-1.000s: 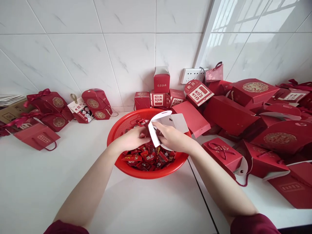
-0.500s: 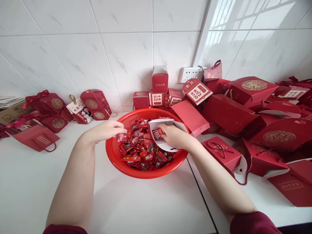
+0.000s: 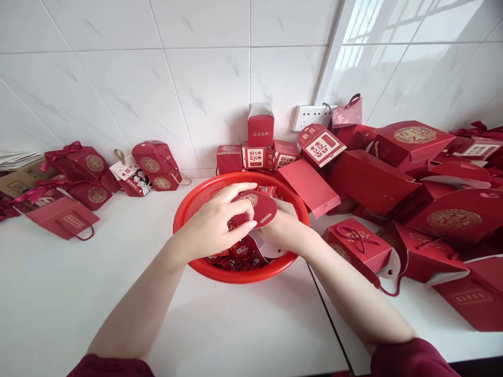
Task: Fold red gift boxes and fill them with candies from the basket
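Note:
A red plastic colander basket holds red-wrapped candies. Over it is a gift box with a rounded, gold-printed red flap and a white inside. My left hand curls its thumb and fingers around the left edge of that flap. Behind the flap, my right hand reaches into the box from the right; its fingers are hidden, so what they hold does not show.
Red gift boxes are heaped on the right of the white counter. Finished-looking boxes with ribbons stand at the left, small boxes at the back. A power strip is by the tiled wall.
My left hand has moved right from the candies onto the box's flap. The flap now covers the fingers of my right hand, which earlier showed a red packet in the box.

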Tool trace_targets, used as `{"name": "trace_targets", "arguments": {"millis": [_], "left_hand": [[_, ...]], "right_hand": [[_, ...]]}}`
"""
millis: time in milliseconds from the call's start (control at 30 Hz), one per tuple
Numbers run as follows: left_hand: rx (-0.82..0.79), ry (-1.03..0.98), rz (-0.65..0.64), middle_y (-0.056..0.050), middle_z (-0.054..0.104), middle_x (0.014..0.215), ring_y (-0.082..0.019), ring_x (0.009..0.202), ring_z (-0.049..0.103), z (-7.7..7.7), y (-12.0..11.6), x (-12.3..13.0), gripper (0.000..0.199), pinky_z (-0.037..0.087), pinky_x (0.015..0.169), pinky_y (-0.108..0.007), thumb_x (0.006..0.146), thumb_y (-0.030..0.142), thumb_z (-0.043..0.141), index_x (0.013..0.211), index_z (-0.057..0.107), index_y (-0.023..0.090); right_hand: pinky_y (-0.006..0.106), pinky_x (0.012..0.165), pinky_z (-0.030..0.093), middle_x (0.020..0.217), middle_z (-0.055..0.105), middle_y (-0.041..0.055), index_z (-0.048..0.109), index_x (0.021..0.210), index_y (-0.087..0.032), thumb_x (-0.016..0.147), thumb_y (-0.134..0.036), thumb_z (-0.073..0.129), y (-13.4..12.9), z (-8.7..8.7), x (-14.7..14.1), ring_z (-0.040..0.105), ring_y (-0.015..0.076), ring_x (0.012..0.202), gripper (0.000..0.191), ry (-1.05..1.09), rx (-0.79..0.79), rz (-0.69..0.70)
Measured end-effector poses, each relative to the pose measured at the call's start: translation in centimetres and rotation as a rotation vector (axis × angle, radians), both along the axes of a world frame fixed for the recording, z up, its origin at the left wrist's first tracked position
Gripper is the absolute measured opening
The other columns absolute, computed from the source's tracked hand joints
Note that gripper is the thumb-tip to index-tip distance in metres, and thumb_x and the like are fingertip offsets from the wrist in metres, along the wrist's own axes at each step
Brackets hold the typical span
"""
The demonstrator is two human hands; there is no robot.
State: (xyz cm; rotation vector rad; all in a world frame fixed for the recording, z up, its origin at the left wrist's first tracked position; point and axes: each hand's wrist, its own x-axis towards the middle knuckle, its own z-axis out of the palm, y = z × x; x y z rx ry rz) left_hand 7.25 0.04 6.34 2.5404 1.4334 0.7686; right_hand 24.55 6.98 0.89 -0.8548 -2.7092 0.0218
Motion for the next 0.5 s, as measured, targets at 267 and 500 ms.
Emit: {"name": "trace_targets", "arguments": {"millis": [267, 500], "left_hand": [[0.055, 0.015, 0.088, -0.005, 0.046, 0.151, -0.029, 0.137, 0.046, -0.8, -0.5, 0.8, 0.059, 0.045, 0.109, -0.044, 0.088, 0.03, 0.062, 0.143, 0.039, 0.031], [-0.094, -0.102, 0.208, -0.002, 0.067, 0.107, -0.021, 0.098, 0.066, -0.6, 1.3, -1.6, 0.015, 0.054, 0.082, -0.034, 0.088, 0.023, 0.055, 0.102, 0.053, 0.024]], "right_hand": [[0.034, 0.081, 0.045, 0.083, 0.071, 0.0042, 0.066, 0.088, -0.021, 0.085, -0.002, 0.045, -0.1, -0.1, 0.1, 0.065, 0.0238, 0.091, 0.028, 0.116, -0.011, 0.019], [0.028, 0.058, 0.037, 0.089, 0.073, 0.0058, 0.059, 0.104, -0.021, 0.094, -0.011, 0.047, 0.4, 1.7, 1.3, 0.066, 0.0211, 0.075, 0.019, 0.149, -0.116, -0.197]]}}
